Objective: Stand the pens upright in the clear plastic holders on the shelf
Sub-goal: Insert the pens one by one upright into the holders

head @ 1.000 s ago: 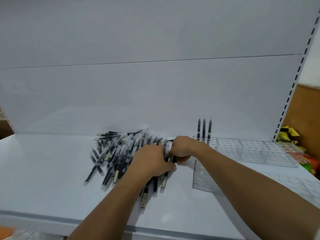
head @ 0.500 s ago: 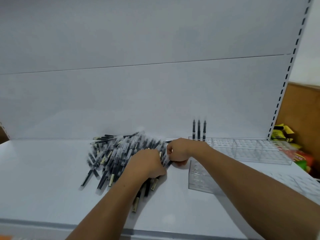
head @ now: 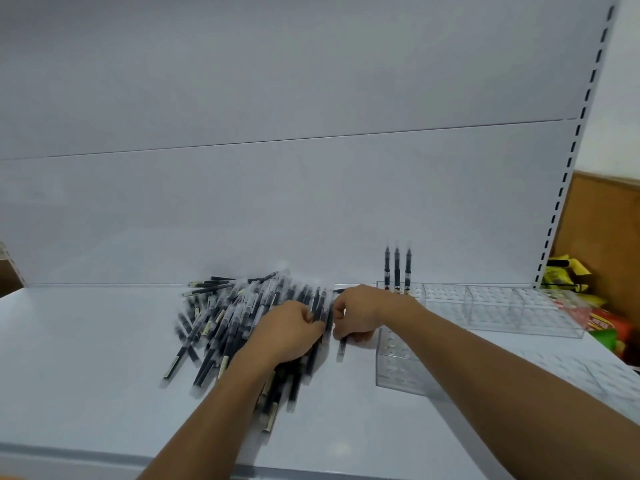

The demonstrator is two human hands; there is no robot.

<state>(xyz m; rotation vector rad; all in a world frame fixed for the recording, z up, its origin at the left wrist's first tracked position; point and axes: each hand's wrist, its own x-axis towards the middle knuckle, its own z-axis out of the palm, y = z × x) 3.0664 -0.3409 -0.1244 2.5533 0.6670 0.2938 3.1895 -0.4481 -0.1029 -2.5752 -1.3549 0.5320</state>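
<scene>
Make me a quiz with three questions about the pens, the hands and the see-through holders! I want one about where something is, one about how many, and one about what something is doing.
1. Where does the pile of loose pens lie?
A. on the white shelf, left of the clear holders
B. inside a holder
C. on the floor

2. How many pens stand upright in the far holder?
A. none
B. three
C. ten

3. What are the two hands doing?
A. resting on the bare shelf
B. lifting a holder
C. both at the right edge of the pile, fingers curled among the pens

Answers:
1 A, the pile spreads over the shelf beside the near holder.
2 B, three dark pens rise side by side at the holder's left end.
3 C, the left hand and the right hand meet over the pile's edge.
</scene>
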